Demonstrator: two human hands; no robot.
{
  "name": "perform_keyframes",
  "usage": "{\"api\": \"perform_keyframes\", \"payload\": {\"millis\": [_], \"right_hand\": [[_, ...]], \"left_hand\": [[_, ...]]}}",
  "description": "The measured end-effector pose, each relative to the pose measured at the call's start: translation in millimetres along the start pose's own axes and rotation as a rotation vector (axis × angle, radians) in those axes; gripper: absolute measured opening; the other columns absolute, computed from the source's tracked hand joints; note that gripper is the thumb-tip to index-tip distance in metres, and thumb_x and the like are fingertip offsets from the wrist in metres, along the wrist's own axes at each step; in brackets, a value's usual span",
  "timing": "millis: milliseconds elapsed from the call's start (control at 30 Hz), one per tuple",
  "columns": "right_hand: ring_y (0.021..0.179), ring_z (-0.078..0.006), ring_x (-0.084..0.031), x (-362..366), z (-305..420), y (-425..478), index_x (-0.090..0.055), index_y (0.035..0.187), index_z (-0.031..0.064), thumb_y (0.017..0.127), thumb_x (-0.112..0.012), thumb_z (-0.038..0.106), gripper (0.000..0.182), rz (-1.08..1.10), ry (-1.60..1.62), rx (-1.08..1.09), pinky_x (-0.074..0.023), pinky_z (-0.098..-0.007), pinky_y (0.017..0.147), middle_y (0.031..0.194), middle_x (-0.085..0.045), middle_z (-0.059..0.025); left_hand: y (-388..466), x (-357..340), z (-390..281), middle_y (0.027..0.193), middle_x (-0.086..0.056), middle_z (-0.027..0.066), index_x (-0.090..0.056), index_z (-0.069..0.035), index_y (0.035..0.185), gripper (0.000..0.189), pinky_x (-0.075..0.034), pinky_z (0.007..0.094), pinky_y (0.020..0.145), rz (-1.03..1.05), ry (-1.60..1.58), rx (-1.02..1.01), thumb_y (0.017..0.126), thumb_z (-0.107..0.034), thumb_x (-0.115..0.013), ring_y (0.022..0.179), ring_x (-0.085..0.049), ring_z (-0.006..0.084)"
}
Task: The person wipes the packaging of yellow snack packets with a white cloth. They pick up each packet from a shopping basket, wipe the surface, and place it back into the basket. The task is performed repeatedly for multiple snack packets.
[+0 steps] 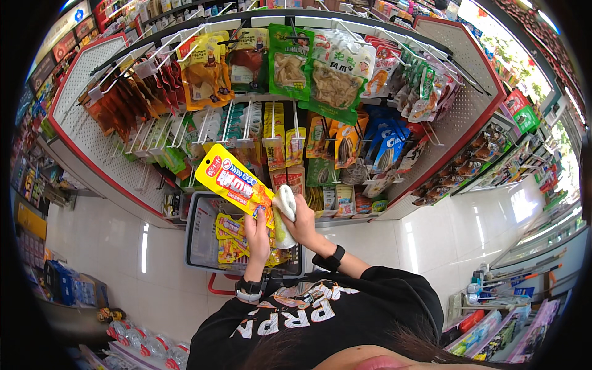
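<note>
My left hand [257, 238] grips the lower end of a yellow snack packet [233, 178], which has a hang hole at its upper corner and bears writing. In my right hand [303, 222] is a folded white cloth [284, 212] with a yellow-green patch; it lies against the packet's right end. Below both hands stands a grey plastic shopping basket [196, 240]. Several similar yellow packets [230, 240] lie loose inside it. My forearms and hands hide part of the basket.
A pegboard display rack [462, 83] curves ahead, hung with snack bags such as a green chicken-feet bag [290, 62]. Metal hooks [226, 122] stick out towards me. Water bottles [155, 344] stand at lower left, and mops [518, 277] at right. The tiled floor [365, 240] is glossy.
</note>
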State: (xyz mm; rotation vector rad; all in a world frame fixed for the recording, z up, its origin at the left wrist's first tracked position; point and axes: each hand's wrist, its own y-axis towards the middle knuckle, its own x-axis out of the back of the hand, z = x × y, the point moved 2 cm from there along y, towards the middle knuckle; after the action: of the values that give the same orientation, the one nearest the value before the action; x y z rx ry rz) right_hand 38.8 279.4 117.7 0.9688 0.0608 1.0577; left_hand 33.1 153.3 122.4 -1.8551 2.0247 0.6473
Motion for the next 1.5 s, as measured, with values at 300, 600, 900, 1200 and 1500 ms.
{"api": "perform_keyframes", "payload": {"millis": [300, 600, 900, 1200, 1500], "right_hand": [[0.079, -0.0352, -0.061, -8.1, -11.6, 10.3, -0.052, 0.1, -0.0024, 0.083, -0.061, 0.008, 0.022, -0.034, 0.257, -0.385, -0.0464, -0.0358, 0.066, 0.085, -0.059, -0.0195], [0.078, -0.037, -0.059, -10.5, -22.5, 12.3, -0.051, 0.098, -0.0021, 0.081, -0.063, 0.009, 0.024, -0.015, 0.076, -0.259, -0.0465, -0.0386, 0.064, 0.083, -0.057, -0.0202], [0.091, -0.0127, -0.056, 7.6, -34.5, 22.2, -0.049, 0.12, -0.0012, 0.087, -0.06, 0.02, 0.041, 0.371, 0.703, -0.485, -0.0463, -0.0271, 0.078, 0.104, -0.059, -0.0083], [0.082, -0.0192, -0.058, -10.1, 2.5, 9.8, -0.053, 0.108, -0.0022, 0.082, -0.063, 0.012, 0.031, 0.298, 0.467, -0.266, -0.0455, -0.0299, 0.074, 0.092, -0.058, -0.012], [0.075, -0.0303, -0.059, 0.3, -3.0, 31.4, -0.056, 0.102, 0.0, 0.068, -0.067, 0.002, 0.035, 0.094, 0.219, 0.062, -0.0478, -0.0335, 0.064, 0.088, -0.057, -0.014]], "left_hand": [[-1.7, 3.7, 14.9, 0.121, -0.05, 0.0112, -0.04, 0.002, 0.124, 0.032, -0.037, 0.0306, 0.094, 0.027, 0.276, -0.089, 0.098, -0.016, -0.04, 0.108, -0.049, 0.0166], [-6.0, 1.0, 11.1, 0.119, -0.051, 0.0082, -0.043, 0.001, 0.124, 0.031, -0.037, 0.0279, 0.092, 0.045, 0.252, -0.015, 0.097, -0.015, -0.041, 0.106, -0.048, 0.0129], [2.8, 17.8, 12.3, 0.123, -0.047, 0.0112, -0.036, -0.001, 0.13, 0.036, -0.035, 0.0303, 0.095, 0.236, 0.31, 0.128, 0.097, -0.016, -0.042, 0.111, -0.046, 0.0167], [3.4, 24.1, 10.2, 0.129, -0.045, 0.015, -0.033, -0.001, 0.136, 0.047, -0.039, 0.0305, 0.094, 0.073, 0.566, -0.239, 0.09, 0.004, -0.041, 0.117, -0.046, 0.0224], [-4.1, 16.3, 11.4, 0.121, -0.046, 0.0139, -0.035, 0.0, 0.125, 0.038, -0.033, 0.0306, 0.096, 0.098, 0.298, 0.029, 0.1, -0.028, -0.029, 0.11, -0.044, 0.0205]]}}
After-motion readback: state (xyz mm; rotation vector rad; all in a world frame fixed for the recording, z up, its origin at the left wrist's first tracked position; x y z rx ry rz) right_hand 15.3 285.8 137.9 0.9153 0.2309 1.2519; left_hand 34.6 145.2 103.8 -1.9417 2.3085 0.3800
